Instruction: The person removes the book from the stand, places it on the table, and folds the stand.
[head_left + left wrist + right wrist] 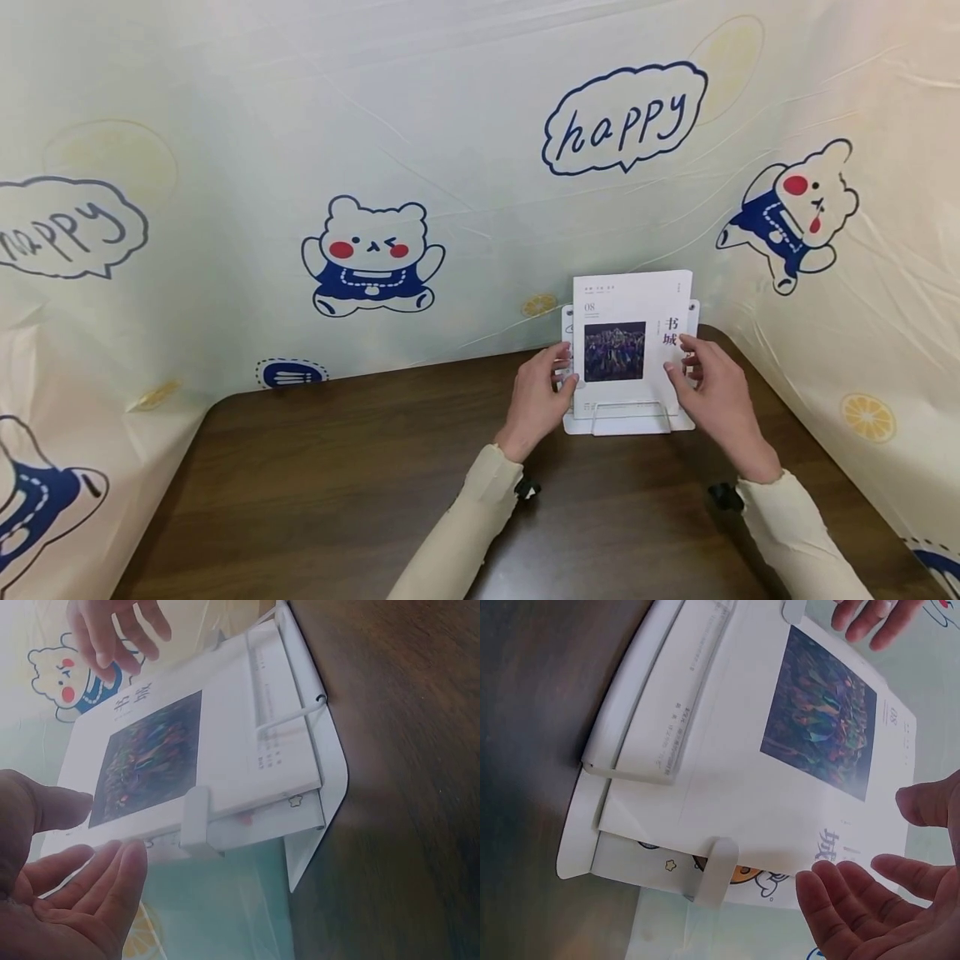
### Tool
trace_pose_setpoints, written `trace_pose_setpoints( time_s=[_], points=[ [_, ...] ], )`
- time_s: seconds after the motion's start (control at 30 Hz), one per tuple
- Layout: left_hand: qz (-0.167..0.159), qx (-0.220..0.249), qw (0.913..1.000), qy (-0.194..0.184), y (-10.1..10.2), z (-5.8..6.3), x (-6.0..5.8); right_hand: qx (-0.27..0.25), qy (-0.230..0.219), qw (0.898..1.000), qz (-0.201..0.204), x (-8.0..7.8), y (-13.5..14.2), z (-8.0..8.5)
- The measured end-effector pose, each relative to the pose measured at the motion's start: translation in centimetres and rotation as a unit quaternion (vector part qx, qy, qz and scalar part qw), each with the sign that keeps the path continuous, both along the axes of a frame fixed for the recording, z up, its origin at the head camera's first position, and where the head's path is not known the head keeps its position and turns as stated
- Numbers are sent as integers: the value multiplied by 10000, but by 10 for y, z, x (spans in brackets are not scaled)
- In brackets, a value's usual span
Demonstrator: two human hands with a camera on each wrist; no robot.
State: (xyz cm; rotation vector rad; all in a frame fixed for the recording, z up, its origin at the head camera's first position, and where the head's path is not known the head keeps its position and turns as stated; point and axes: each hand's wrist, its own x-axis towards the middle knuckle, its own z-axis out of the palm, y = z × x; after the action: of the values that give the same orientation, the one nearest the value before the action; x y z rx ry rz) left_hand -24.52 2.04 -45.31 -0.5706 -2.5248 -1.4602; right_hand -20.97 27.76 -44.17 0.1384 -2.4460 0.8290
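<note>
Bookstand (632, 426) mostly behind white book (626, 350)

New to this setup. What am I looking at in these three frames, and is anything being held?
No robot here: a person works with two bare hands. The wide picture comes from a camera worn on the head; the other two come from cameras on the left and right wrists. On the dark table is a white stand bearing a white book, with a wire holder across its lower front and white clips at both sides. The left hand and right hand flank it, fingers relaxed. Neither plainly grips it; fingertip contact is unclear.
</note>
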Motion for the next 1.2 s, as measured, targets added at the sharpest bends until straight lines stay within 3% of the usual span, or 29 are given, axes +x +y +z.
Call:
trace_pose_setpoints(
  time_s=[0.17, 0.4, 1.2],
  points=[
    [62, -11, 10000, 66, 1, 0, -1, -44, 86, 9998, -147, -5, 4, 0],
    [204, -87, 9998, 12, 3, -1, -4, -228, -376, 9982, -408, -11, 11, -3],
    [321, 68, 9993, -172, 12, 0, -8, -703, -862, 9927, -454, -22, 22, -14]
  ],
)
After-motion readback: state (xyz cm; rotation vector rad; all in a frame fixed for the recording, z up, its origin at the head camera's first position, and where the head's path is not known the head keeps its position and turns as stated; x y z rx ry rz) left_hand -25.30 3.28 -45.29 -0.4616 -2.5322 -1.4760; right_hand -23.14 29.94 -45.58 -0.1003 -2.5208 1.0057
